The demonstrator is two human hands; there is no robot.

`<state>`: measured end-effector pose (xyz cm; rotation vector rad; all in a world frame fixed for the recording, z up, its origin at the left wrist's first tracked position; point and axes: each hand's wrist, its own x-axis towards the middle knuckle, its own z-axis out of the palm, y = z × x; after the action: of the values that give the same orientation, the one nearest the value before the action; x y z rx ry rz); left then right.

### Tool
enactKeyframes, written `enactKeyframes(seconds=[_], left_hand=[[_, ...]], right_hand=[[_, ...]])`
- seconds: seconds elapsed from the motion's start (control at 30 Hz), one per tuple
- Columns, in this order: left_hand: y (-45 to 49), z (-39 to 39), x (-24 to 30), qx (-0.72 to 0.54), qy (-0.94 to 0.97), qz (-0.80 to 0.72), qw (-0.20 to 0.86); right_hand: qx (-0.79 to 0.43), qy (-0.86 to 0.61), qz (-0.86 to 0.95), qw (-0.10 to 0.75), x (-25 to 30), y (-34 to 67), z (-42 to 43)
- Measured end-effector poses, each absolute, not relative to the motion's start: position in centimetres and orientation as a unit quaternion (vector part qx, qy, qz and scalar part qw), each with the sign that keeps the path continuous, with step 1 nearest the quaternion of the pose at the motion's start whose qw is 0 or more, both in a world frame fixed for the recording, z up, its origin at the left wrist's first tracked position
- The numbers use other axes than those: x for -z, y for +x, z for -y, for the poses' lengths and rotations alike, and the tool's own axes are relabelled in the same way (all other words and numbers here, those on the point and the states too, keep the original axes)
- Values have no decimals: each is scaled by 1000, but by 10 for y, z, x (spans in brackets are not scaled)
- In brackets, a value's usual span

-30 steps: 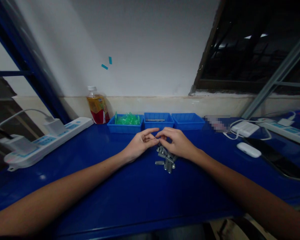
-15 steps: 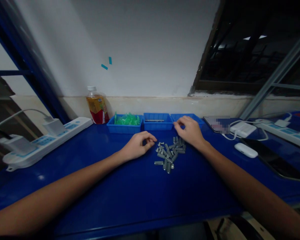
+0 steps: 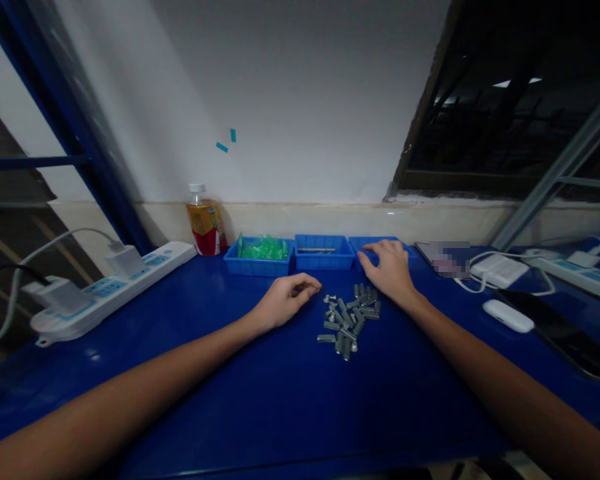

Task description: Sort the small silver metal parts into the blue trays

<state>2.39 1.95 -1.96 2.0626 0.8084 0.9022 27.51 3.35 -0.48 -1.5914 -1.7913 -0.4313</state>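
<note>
My left hand [image 3: 291, 299] rests just left of a loose heap of metal pieces. Its fingers are curled, thumb and forefinger close together; anything between them is too small to make out. The heap holds several grey cylindrical standoffs [image 3: 347, 325] and some small screws [image 3: 329, 299] at its left edge. Beyond the heap, my right hand [image 3: 391, 270] reaches to the front of the right blue bin [image 3: 357, 244], thumb and fingers apart, nothing visible between them. The hand covers part of that bin, so its contents are hidden.
The middle blue bin [image 3: 324, 261] holds a thin metal rod. Green plastic pieces fill the left blue bin [image 3: 260, 268]. A drink bottle [image 3: 206, 223] stands beside it. Power strip [image 3: 97, 300] is at left; phone [image 3: 565, 337], earbud case [image 3: 509, 316] and white charger [image 3: 500, 269] lie at right.
The view has shifted, so everything sits a little lower and further right. My right hand's thumb and fingers have parted at the right bin. My left hand stays by the heap.
</note>
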Motion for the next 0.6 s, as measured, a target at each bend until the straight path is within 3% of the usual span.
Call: enactKeyframes(seconds=[0.23,0.47,0.6], left_hand=[[21,-25,22,-417,703,-280,504],[21,-22,24,-401,714,-249,518],[22,-24,27,-390,743,-268,473]], right_hand=[[65,-375,869,317,1,214,9],[26,-340,887,313,5,210,9],[64,-351,887,292,0,212,9]])
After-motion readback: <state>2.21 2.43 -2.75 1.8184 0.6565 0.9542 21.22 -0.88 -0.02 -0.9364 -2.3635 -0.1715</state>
